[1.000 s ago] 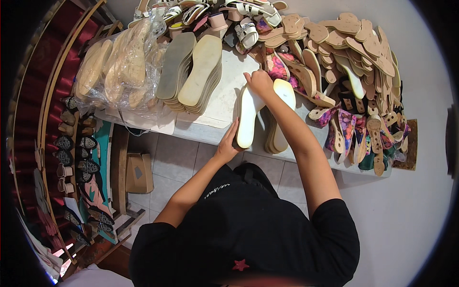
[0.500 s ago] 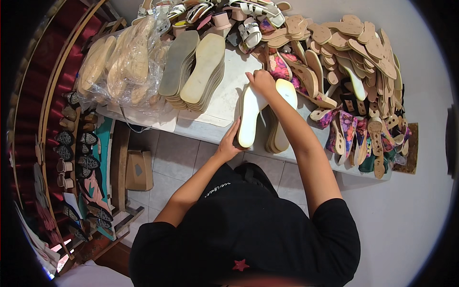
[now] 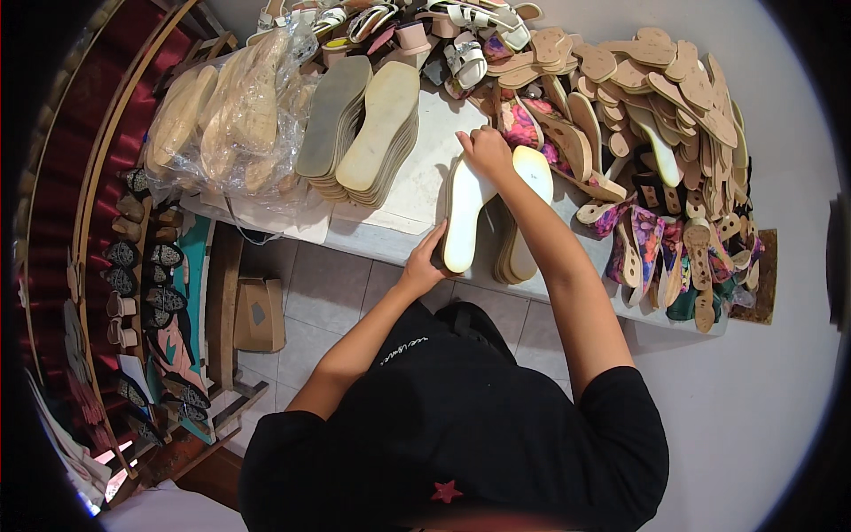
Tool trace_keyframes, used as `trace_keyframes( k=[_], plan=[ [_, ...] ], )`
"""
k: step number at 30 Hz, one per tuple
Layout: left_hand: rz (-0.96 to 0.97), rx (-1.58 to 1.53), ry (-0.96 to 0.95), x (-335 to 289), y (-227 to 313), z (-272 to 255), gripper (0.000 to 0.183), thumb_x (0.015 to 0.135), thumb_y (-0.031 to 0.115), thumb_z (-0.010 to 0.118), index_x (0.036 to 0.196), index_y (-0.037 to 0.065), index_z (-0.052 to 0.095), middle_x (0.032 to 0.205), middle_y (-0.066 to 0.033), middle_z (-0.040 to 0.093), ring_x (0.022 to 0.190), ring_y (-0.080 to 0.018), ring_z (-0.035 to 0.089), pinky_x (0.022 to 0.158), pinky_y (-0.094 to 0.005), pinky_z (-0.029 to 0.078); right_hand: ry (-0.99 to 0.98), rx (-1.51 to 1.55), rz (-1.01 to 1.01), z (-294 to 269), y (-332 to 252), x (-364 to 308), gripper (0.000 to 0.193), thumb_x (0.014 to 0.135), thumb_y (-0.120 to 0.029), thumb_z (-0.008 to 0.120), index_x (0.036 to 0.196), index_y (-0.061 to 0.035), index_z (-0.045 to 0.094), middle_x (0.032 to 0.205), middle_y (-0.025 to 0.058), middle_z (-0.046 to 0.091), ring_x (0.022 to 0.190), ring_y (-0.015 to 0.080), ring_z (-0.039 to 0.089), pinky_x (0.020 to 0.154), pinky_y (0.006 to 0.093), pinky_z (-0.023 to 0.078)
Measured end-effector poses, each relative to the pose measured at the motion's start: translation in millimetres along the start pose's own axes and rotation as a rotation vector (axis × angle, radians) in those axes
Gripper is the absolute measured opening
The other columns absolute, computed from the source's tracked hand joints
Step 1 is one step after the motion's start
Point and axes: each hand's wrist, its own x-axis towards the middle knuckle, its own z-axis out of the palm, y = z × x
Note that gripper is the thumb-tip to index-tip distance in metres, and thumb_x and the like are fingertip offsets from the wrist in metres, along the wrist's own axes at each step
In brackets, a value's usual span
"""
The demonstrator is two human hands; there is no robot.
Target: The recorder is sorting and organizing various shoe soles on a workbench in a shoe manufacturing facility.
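A stack of pale, sole-shaped insoles (image 3: 463, 226) stands at the table's front edge, its top piece bright and glossy. Around its toe end, the fingers of my right hand (image 3: 486, 155) are closed, the thumb pointing left. My left hand (image 3: 424, 266) grips the heel end from the left side; part of its fingers is hidden behind the stack. Just to the right, partly covered by my right forearm, is a second insole stack (image 3: 530, 177). Two taller stacks stand further left, one with a grey top (image 3: 332, 115) and one with a cream top (image 3: 381, 124).
Clear plastic bags of wooden-looking soles (image 3: 235, 115) lie at the left of the table (image 3: 381, 241). White sandals (image 3: 465, 62) are heaped at the back. Tan insoles (image 3: 691, 97) and floral wedges (image 3: 638, 239) crowd the right. A shoe rack (image 3: 182, 266) and cardboard box (image 3: 259, 315) stand left.
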Motion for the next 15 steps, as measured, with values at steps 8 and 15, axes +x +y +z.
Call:
trace_keyframes(
  k=[8, 15],
  plan=[
    [0.009, 0.043, -0.006, 0.8, 4.2, -1.1, 0.097, 0.057, 0.022, 0.083, 0.136, 0.003, 0.031, 0.134, -0.0199, 0.041, 0.123, -0.0325, 0.041, 0.101, -0.0362, 0.036, 0.058, 0.003, 0.021, -3.6, -5.8, -3.3, 0.046, 0.086, -0.041, 0.05, 0.07, 0.0003, 0.065, 0.078, 0.0184, 0.06, 0.074, 0.0348, 0.06, 0.066, 0.0433, 0.048],
    [0.117, 0.153, -0.019, 2.1, 16.2, -1.2, 0.108, 0.063, 0.038, 0.077, 0.14, -0.002, 0.012, 0.143, -0.0235, 0.021, 0.13, -0.0377, 0.027, 0.106, -0.0403, 0.025, 0.185, -0.044, -0.08, -5.4, -8.6, -4.7, 0.043, 0.085, -0.038, 0.052, 0.066, -0.0017, 0.062, 0.073, 0.0152, 0.059, 0.07, 0.0316, 0.059, 0.06, 0.0415, 0.048]
  ],
)
